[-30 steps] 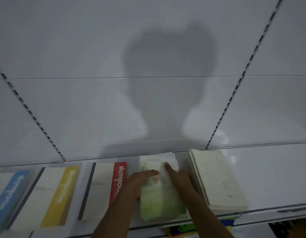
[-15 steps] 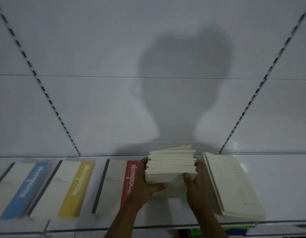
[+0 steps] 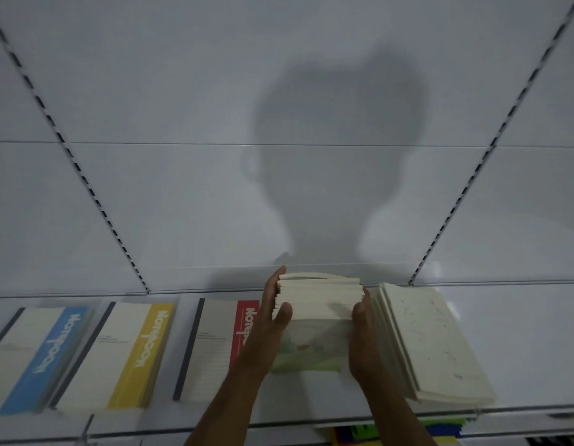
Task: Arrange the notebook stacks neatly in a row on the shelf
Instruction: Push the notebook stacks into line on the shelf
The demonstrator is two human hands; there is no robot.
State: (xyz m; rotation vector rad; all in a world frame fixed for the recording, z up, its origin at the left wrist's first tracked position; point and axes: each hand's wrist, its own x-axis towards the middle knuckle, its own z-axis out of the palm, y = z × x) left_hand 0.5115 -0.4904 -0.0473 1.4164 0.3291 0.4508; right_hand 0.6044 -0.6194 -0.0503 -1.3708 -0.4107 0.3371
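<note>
A stack (image 3: 319, 297) of pale notebooks was gripped between both hands, left hand (image 3: 270, 320) and right hand (image 3: 363, 329), fingers curled round its sides and thumbs pressed on its near edge, tilted up above a green notebook (image 3: 308, 349) on the shelf (image 3: 520, 349). The step was judged to be squaring the stack; lowering it level beside the right-hand stack (image 3: 437, 342), just outside the right fingers, would be required next.

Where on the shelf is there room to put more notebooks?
Bare shelf lies right of the cream speckled stack. Left of it things crowd: the held stack, then red, yellow and blue notebooks with only narrow gaps.
</note>
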